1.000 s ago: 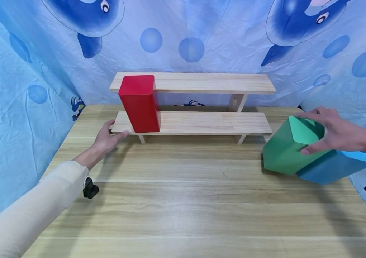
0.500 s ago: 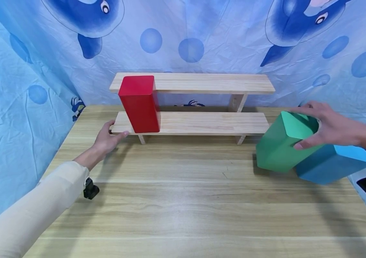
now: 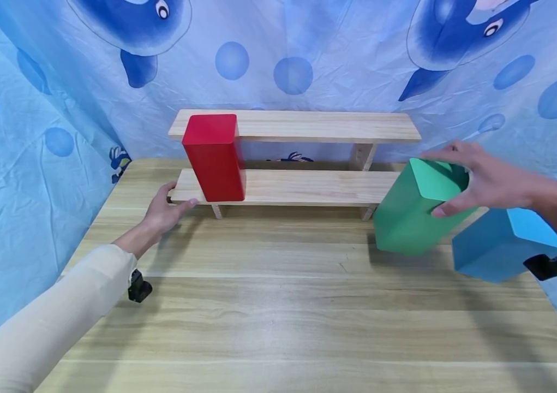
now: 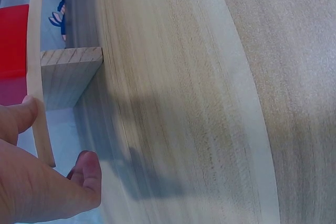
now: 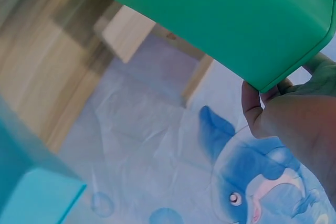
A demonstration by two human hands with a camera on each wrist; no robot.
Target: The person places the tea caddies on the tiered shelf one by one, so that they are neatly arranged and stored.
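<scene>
The right hand (image 3: pixel 486 177) grips the top of a green box (image 3: pixel 408 213), thumb on the near side and fingers at the far edge; the box leans a little, off the right end of the lower shelf. In the right wrist view, fingers (image 5: pixel 253 109) hold the green box (image 5: pixel 220 19) at its rim. The left hand (image 3: pixel 161 214) holds the left end of the lower shelf (image 3: pixel 307 186). The left wrist view shows that hand (image 4: pixel 47 177) with its thumb on the board's edge (image 4: pixel 39 124). A red box (image 3: pixel 216 169) stands on the lower shelf, at its left.
A blue box (image 3: pixel 499 245) lies tilted on the table (image 3: pixel 268 305) at the right, under the right forearm. The upper shelf (image 3: pixel 317 125) runs behind the red box. A blue curtain (image 3: pixel 268 33) with printed dolphins hangs behind and at both sides.
The right hand has moved left with the green box, away from the blue box and close to the shelf's right end. The left hand and the red box have stayed in place.
</scene>
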